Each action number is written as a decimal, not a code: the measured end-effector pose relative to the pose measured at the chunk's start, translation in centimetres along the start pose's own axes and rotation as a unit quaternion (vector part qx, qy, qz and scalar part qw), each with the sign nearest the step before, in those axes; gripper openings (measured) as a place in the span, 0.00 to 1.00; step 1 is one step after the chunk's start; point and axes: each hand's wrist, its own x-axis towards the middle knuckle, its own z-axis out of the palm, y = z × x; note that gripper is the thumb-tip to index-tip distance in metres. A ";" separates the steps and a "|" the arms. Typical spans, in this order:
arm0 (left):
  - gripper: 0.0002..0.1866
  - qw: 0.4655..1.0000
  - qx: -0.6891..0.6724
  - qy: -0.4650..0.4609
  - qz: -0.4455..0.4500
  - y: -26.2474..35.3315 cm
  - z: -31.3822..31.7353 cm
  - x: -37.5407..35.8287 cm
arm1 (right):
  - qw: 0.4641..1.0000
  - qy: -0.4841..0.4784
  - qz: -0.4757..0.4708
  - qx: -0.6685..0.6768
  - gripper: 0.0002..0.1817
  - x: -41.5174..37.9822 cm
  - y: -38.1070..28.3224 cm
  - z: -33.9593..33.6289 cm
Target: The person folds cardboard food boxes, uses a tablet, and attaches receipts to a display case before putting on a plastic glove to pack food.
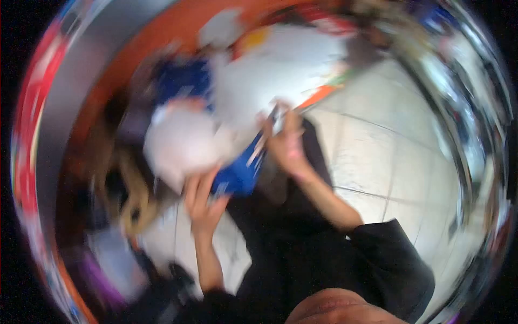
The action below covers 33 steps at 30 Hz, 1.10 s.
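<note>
The view is smeared by motion. My left hand (204, 201) has its thumb and fingers around the near corner of a blue packet (237, 175) with pale markings. Its fingertips also touch a rounded white bundle (181, 143), perhaps a filled plastic bag. My right hand (284, 139) is closed around a small dark and silver object (277, 117), too blurred to name, just above the far end of the blue packet. Beyond both hands lies a broad white surface (259, 75) with orange and green at its right edge.
Another blue package (184, 81) lies behind the white bundle. At the left are a tan looped thing (132, 200) and a pale bag (116, 259). Pale floor tiles (367, 146) spread to the right, bordered by a blurred shelf or rack (458, 124). An orange edge (102, 81) runs along the upper left.
</note>
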 end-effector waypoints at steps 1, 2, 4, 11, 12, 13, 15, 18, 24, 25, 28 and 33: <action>0.31 0.997 0.041 0.006 0.072 -0.9 1.0 -0.6 | 0.986 -0.019 0.145 0.076 0.34 0.3 2.5 0.9; 0.30 0.994 0.006 -0.017 0.104 -1.0 1.5 -0.5 | 0.931 -0.135 0.206 0.268 0.40 0.5 3.6 -1.0; 0.31 0.992 -0.033 -0.017 0.124 -1.8 4.0 -1.6 | 0.896 -0.076 0.332 0.284 0.42 0.6 4.7 -3.0; 0.30 0.980 -0.091 -0.047 0.170 -4.9 5.1 -0.8 | 0.871 -0.009 0.405 0.279 0.35 0.8 4.6 -5.9; 0.30 0.980 -0.093 -0.051 0.166 -5.6 4.6 -0.4 | 0.871 0.004 0.418 0.256 0.37 1.0 5.1 -4.8; 0.29 0.978 -0.097 -0.059 0.176 -5.8 4.0 0.0 | 0.870 0.004 0.423 0.255 0.37 1.1 4.4 -4.1; 0.28 0.976 -0.098 -0.071 0.180 -5.7 3.8 -0.7 | 0.849 0.012 0.422 0.316 0.36 0.3 3.8 -4.1; 0.27 0.977 -0.073 -0.065 0.190 -6.5 3.7 -1.5 | 0.859 0.008 0.400 0.319 0.32 -0.1 3.6 -4.5; 0.34 0.981 0.046 -0.188 0.004 -2.1 1.6 0.5 | 0.938 -0.003 0.189 0.292 0.22 -0.5 1.9 -4.5; 0.34 0.980 0.046 -0.194 -0.001 -1.6 1.3 0.2 | 0.979 0.010 0.056 0.195 0.20 -1.2 0.7 -4.5; 0.37 0.911 -0.347 -0.070 -0.211 0.4 0.4 1.4 | 0.959 -0.153 -0.224 0.085 0.13 -2.9 -3.6 -3.7; 0.35 0.700 -0.522 0.065 -0.484 -1.5 0.7 1.2 | 0.805 -0.390 -0.447 0.017 0.18 -5.5 -6.0 -1.3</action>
